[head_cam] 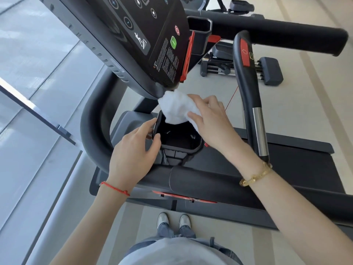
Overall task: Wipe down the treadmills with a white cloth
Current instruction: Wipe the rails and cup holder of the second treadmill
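A black treadmill (286, 169) fills the middle of the head view, its console panel (152, 35) tilted above. Below the console sits a black cup holder (179, 140). My left hand (133, 150) grips the holder's left rim, thumb inside and fingers outside. My right hand (208, 119) holds a bunched white cloth (173, 106) at the holder's far rim. The cloth's top touches the console's lower corner, and part of it hangs into the holder.
A curved black handrail (246, 77) with a red pad and chrome grip rises on the right. A long black bar (277, 33) crosses the top right. Another exercise machine (248, 67) stands on the floor behind. A glass wall (28, 92) runs along the left. My shoes (173, 220) are by the deck.
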The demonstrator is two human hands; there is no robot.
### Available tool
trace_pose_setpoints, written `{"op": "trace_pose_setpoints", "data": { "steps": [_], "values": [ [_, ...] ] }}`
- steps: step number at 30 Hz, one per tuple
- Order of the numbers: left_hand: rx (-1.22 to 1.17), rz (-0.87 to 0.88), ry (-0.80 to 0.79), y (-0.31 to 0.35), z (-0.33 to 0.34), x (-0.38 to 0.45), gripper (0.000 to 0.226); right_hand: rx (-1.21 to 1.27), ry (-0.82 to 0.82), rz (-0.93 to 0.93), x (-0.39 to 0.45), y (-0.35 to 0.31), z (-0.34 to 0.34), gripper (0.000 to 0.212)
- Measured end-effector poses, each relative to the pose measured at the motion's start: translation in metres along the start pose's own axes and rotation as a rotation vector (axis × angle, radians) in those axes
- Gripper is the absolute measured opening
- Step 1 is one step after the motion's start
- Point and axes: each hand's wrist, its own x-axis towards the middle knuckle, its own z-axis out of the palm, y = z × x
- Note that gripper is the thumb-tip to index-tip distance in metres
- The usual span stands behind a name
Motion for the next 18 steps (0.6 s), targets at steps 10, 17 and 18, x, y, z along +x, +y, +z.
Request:
{"op": "trace_pose_setpoints", "data": {
  "steps": [10, 17, 18],
  "values": [
    [0.026, -0.087, 0.189, 0.002, 0.002, -0.004, 0.016, -0.082, -0.209, -0.263, 0.013, -0.019, -0.003, 0.043],
    [0.034, -0.068, 0.261, -0.003, -0.008, -0.023, 0.014, 0.083, -0.390, -0.324, -0.028, -0.039, -0.003, 0.046],
    [0.038, -0.051, 0.252, -0.004, -0.010, -0.025, 0.008, 0.075, -0.385, -0.336, -0.032, -0.037, -0.004, 0.047]
  ]
}}
